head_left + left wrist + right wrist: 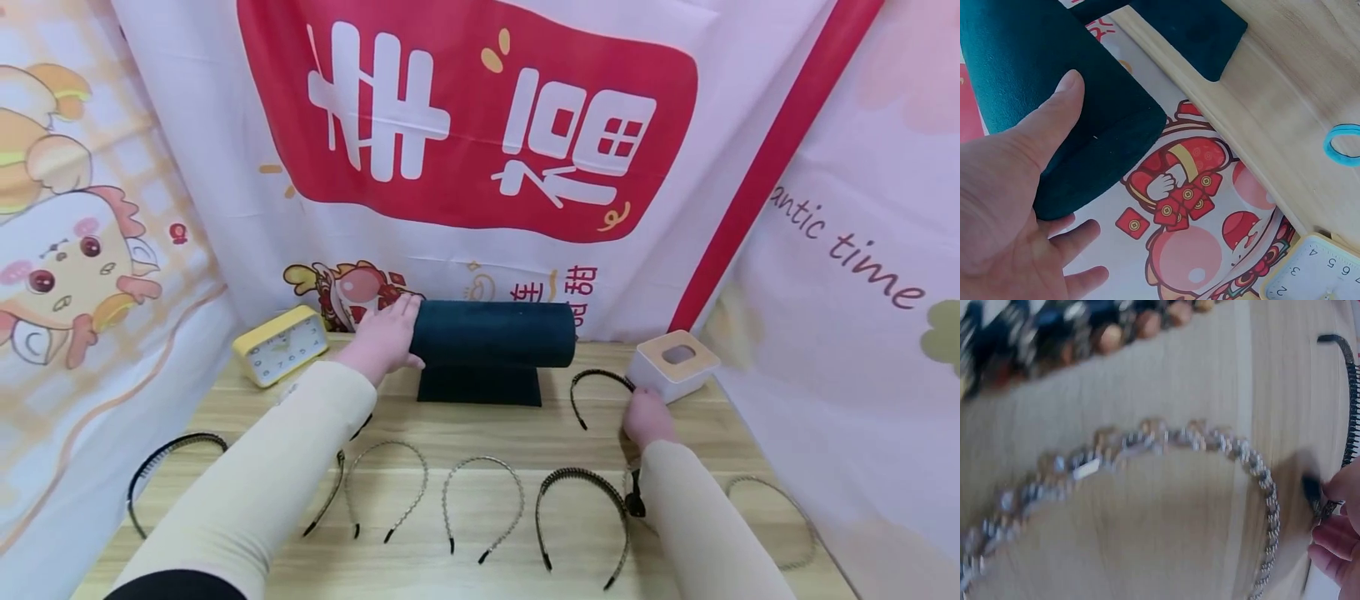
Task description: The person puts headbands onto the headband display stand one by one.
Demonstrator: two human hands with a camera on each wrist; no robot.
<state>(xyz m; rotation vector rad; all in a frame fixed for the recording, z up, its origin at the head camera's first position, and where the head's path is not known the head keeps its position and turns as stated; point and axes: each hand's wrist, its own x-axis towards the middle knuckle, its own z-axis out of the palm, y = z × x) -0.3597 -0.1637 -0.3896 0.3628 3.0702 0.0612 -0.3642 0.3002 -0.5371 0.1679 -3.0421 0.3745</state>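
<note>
Left hand (384, 335), centre-left: spread, clasping roll (495, 333) end | Right hand (649, 417), lower right: nearly closed, pinching hairband (1353, 400).

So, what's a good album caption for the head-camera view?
Left hand holding a dark roll stand, right hand pinching one headband, more headbands spread across the wooden table.

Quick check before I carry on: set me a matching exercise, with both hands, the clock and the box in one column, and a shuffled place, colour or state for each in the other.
1. Left hand
2. Right hand
3. Clock
4. Box

A. White, with a wood-toned top
B. Pinching a headband near one tip
C. Yellow-framed
D. At one end of the dark roll

Pairs: 1-D, 2-B, 3-C, 4-A
</note>
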